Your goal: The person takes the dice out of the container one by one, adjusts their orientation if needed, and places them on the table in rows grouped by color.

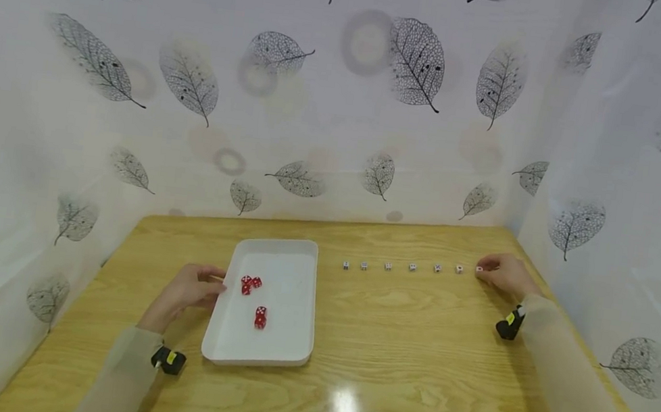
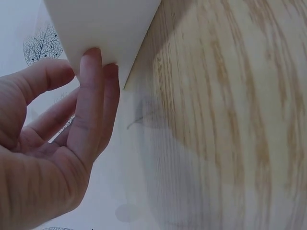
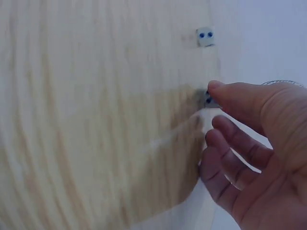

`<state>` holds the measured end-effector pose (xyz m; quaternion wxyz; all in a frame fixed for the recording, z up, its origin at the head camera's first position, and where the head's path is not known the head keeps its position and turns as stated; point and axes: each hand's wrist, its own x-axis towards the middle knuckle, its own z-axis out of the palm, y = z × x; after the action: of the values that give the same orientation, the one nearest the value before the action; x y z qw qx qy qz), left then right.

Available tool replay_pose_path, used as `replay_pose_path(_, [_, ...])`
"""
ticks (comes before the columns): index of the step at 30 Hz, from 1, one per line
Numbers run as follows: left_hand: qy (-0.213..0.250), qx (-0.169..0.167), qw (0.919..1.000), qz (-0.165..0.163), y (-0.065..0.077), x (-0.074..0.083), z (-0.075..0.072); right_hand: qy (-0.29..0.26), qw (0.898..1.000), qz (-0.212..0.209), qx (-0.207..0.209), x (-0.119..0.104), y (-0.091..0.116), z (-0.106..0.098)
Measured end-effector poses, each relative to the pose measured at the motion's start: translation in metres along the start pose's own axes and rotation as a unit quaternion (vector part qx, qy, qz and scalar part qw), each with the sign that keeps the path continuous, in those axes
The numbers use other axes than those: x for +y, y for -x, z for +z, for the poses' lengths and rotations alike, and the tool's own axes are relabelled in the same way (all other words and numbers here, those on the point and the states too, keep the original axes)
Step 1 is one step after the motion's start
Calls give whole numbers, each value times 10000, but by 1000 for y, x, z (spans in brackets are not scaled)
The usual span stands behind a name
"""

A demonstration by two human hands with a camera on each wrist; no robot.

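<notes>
My left hand (image 1: 189, 290) holds the left side of a shallow white tray (image 1: 279, 361), fingertips on its outer wall and thumb at the rim, as the left wrist view shows. Inside the tray a cluster of three red dice (image 1: 245, 289) lies towards the back left, with two more red dice (image 1: 260, 317) nearer the front. At the right end of a row of white dice, my right hand (image 1: 506, 273) pinches a small white die (image 3: 209, 99). The thumb lies on its upper edge, with curled fingers beside it.
Several white dice (image 1: 412, 267) stand spaced out in a line along the back of the wooden table (image 1: 388, 348), right of the tray. A neighbouring die (image 3: 206, 36) shows two blue pips. A white leaf-print curtain (image 1: 340, 119) encloses the back and sides.
</notes>
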<state>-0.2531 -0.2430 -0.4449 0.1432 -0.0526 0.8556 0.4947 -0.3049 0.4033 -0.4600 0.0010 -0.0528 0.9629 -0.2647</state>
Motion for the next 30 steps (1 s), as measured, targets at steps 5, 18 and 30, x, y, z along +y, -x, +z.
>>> replay_pose_path(5, [92, -54, 9999, 127, 1, 0, -1, -291, 9995, 111, 2, -15, 1, 2])
replay_pose_path(18, [149, -115, 9997, 140, -1, 1, -1, -2312, 9716, -94, -500, -56, -12, 17])
replay_pose_path(30, [35, -128, 9998, 153, 0, 0, -1, -3004, 9451, -552, -1160, -117, -19, 47])
